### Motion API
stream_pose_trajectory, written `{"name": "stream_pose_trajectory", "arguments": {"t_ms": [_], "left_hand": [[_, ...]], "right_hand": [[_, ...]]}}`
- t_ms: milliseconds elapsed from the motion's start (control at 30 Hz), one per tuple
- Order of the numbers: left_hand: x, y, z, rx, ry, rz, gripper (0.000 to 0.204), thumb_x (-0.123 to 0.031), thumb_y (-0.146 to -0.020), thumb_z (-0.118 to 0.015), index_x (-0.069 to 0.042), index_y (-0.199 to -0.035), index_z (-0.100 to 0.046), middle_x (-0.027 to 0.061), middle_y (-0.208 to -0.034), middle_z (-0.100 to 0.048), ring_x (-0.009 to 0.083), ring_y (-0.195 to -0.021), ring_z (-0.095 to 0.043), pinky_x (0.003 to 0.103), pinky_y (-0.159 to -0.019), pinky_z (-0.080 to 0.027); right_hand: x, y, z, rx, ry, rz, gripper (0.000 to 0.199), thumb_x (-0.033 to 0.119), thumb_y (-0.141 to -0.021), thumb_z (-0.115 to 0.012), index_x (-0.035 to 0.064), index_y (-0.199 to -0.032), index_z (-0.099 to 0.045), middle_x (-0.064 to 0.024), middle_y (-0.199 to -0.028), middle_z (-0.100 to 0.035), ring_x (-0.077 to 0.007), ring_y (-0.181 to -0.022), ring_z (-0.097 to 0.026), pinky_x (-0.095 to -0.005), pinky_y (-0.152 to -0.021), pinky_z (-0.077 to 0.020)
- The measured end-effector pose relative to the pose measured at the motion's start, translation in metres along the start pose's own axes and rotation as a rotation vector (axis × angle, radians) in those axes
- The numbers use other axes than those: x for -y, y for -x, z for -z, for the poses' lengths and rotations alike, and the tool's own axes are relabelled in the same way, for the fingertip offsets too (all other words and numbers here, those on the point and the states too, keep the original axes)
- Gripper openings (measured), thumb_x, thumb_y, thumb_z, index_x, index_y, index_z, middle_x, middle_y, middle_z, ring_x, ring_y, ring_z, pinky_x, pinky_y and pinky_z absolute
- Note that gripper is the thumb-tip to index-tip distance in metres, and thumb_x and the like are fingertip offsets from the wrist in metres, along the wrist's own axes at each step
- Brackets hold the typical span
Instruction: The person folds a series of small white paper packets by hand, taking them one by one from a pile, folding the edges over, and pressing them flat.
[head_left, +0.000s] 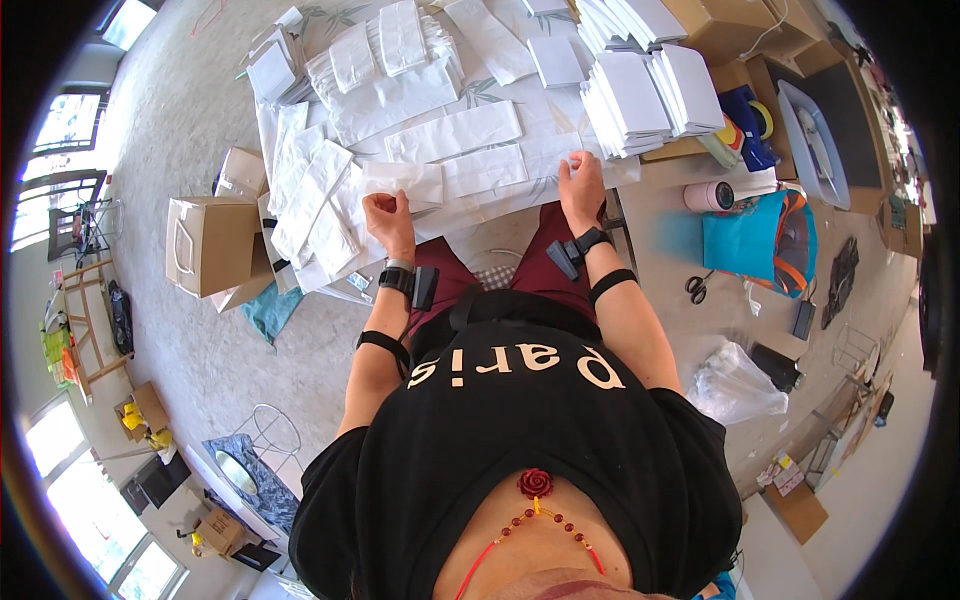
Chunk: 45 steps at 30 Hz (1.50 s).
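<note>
A: How is the grip?

B: The left hand (388, 218), upper centre of the frame, has its fingers curled in at the lower edge of a short, flat white plastic sleeve (415, 182); I can't tell whether it is pinching it. The right hand (582, 190), just right of upper centre, has thumb and forefinger close together by a thin, translucent strip (553, 154). Whether it grips that, I can't tell either.

A: And the room, from the left?

B: Bright, dark-framed windows (70, 120) at the upper left, then a grey, mottled floor (190, 110) and an upright brown cardboard box (205, 245) beside the table. A pale cover with a green leaf pattern (478, 95) lies under overlapping white sleeves. Further right come stacks of flat white rectangular pieces (630, 95), black-handled scissors (697, 288) on the floor, a pink cylindrical flask (708, 196), and a turquoise bag with orange handles (735, 245).

A: Any writing?

B: Large cream lettering runs across the black short-sleeved shirt (470, 450), upside down from here. At the lower right, a small printed packet (788, 475) is too tiny to read.
</note>
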<state>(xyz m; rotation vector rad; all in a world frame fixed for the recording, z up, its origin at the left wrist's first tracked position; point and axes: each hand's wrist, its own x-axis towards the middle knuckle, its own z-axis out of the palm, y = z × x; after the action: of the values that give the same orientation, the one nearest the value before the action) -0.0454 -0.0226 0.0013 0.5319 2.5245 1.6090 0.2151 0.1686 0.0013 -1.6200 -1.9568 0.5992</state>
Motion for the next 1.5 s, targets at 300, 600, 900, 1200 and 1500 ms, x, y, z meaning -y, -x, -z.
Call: {"name": "stream_pose_trajectory", "arguments": {"t_ms": [300,600,900,1200,1500], "left_hand": [[0.005,0.004,0.002,-0.109,-0.1,-0.039,0.036,-0.014,-0.084,-0.085,-0.002,-0.102,-0.056,0.0081,-0.095,-0.058,0.0209,-0.082,-0.058,0.035,-0.078,-0.049],[-0.056,0.024,-0.033,0.317,-0.01,-0.443,0.027,0.002,-0.088,-0.068,-0.003,-0.114,-0.063,0.0161,-0.111,-0.061,0.0326,-0.093,-0.058,0.042,-0.084,-0.05],[-0.07,0.039,-0.109,0.712,-0.123,-0.503,0.03,-0.006,-0.089,-0.071,-0.002,-0.118,-0.068,0.0187,-0.112,-0.064,0.0399,-0.108,-0.063,0.047,-0.092,-0.052],[-0.074,0.044,-0.116,0.68,-0.235,-0.545,0.043,-0.016,-0.082,-0.081,-0.008,-0.123,-0.069,0.014,-0.112,-0.062,0.0355,-0.102,-0.065,0.044,-0.089,-0.054],[-0.072,0.043,-0.116,0.666,-0.215,-0.567,0.044,-0.014,-0.081,-0.082,-0.007,-0.122,-0.068,0.0155,-0.112,-0.061,0.0361,-0.1,-0.064,0.045,-0.086,-0.054]], "right_hand": [[-0.004,-0.008,0.008,-0.028,0.161,0.042,0.036,0.02,-0.092,-0.073,0.0048,-0.12,-0.057,-0.0179,-0.119,-0.058,-0.0382,-0.107,-0.062,-0.048,-0.084,-0.0558],[-0.007,-0.01,0.01,-0.048,0.253,0.045,0.035,0.021,-0.094,-0.072,0.0034,-0.12,-0.057,-0.0181,-0.12,-0.057,-0.0386,-0.11,-0.062,-0.0496,-0.083,-0.0575],[0.009,-0.018,0.019,0.062,0.332,-0.02,0.03,0.02,-0.095,-0.07,0.0007,-0.114,-0.058,-0.0194,-0.119,-0.056,-0.0375,-0.111,-0.063,-0.0496,-0.083,-0.0591],[-0.016,-0.039,-0.004,0.099,0.247,-0.119,0.015,0.016,-0.09,-0.069,0.0046,-0.1,-0.066,-0.0187,-0.102,-0.065,-0.0397,-0.104,-0.065,-0.0517,-0.083,-0.0557],[-0.015,-0.036,0.0,-0.019,-0.195,0.117,0.017,0.014,-0.086,-0.072,0.0015,-0.096,-0.067,-0.0148,-0.097,-0.07,-0.0325,-0.086,-0.069,-0.0409,-0.081,-0.0548]]}}
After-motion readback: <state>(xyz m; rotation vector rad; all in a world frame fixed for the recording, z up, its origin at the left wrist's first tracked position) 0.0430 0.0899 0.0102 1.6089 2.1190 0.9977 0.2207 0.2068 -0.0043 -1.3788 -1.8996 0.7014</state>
